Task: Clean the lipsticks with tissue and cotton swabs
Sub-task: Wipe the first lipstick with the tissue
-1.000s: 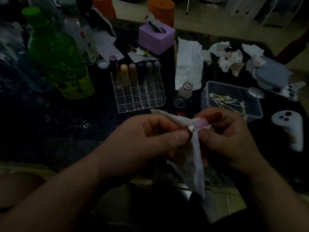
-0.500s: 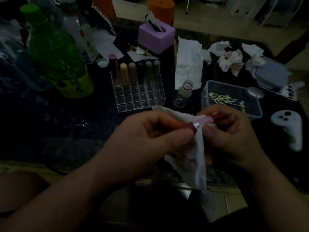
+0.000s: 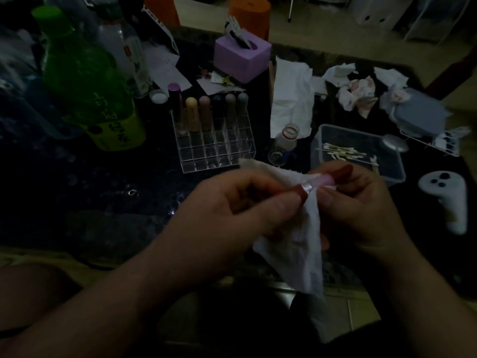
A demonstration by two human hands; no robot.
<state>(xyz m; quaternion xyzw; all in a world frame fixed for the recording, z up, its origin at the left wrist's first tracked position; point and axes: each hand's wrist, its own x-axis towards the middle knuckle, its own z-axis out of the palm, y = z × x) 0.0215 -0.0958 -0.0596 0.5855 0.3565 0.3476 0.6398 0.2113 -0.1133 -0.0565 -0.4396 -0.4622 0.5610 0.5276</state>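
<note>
An open lipstick [image 3: 321, 180], with a pink tube, a silver band and a dark red tip, lies nearly level between my two hands over the table's near edge. My left hand [image 3: 232, 205] grips its base end. My right hand [image 3: 358, 202] pinches a white tissue [image 3: 296, 244] against the tube, and the tissue hangs down below both hands. Behind them a clear acrylic organiser [image 3: 214, 148] holds several capped lipsticks in its back row. A clear plastic box [image 3: 358, 153] to the right holds cotton swabs.
A green bottle [image 3: 85, 81] and a clear bottle [image 3: 124, 47] stand at the left. A purple tissue box [image 3: 242, 56], a flat white tissue [image 3: 291, 99], crumpled stained tissues [image 3: 358, 94], a small glass bottle [image 3: 284, 146] and a white controller [image 3: 449, 197] lie around.
The lipstick has turned slightly between my fingers, its red tip rising again toward the upper right. Both hands stay in nearly the same place with the tissue against the tube.
</note>
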